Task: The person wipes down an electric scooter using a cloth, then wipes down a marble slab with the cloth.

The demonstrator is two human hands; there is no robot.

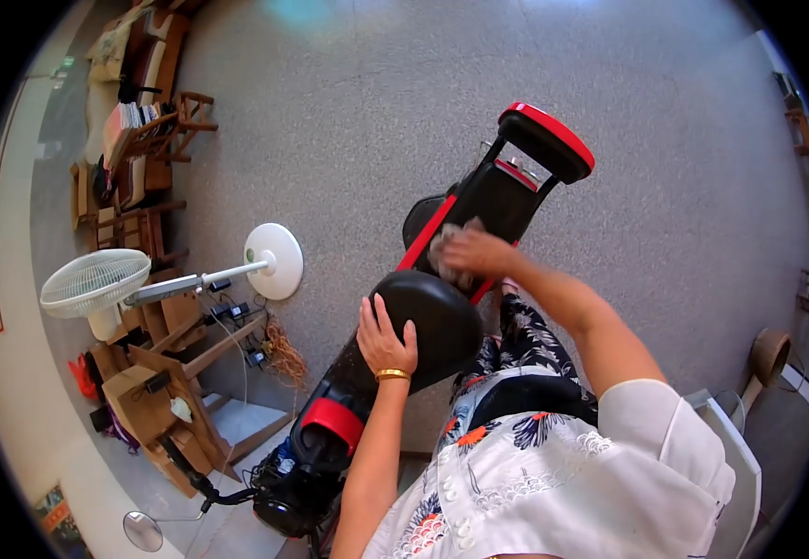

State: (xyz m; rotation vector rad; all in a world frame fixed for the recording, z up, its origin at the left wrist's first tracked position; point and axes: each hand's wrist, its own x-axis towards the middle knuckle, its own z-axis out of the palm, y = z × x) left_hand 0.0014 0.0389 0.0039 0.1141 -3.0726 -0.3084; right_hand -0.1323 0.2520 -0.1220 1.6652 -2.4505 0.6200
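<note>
A black and red electric scooter (339,368) stretches diagonally before me, its handlebar at the lower left and its rear backrest (549,144) at the upper right. My left hand (387,347) rests flat on the side of the black front seat (432,321), fingers spread, with a gold-coloured bracelet at the wrist. Behind that seat, my right hand (481,252) presses a crumpled grey cloth (443,253) onto the scooter's black rear part between red side bars. Some of the cloth is hidden under the fingers.
A white standing fan (97,284) with a round base (275,261) stands left of the scooter. Cardboard boxes (139,401), cables and an orange cord bundle (283,354) lie below it. Wooden chairs (195,112) line the upper left. A round mirror (142,530) sticks out at lower left.
</note>
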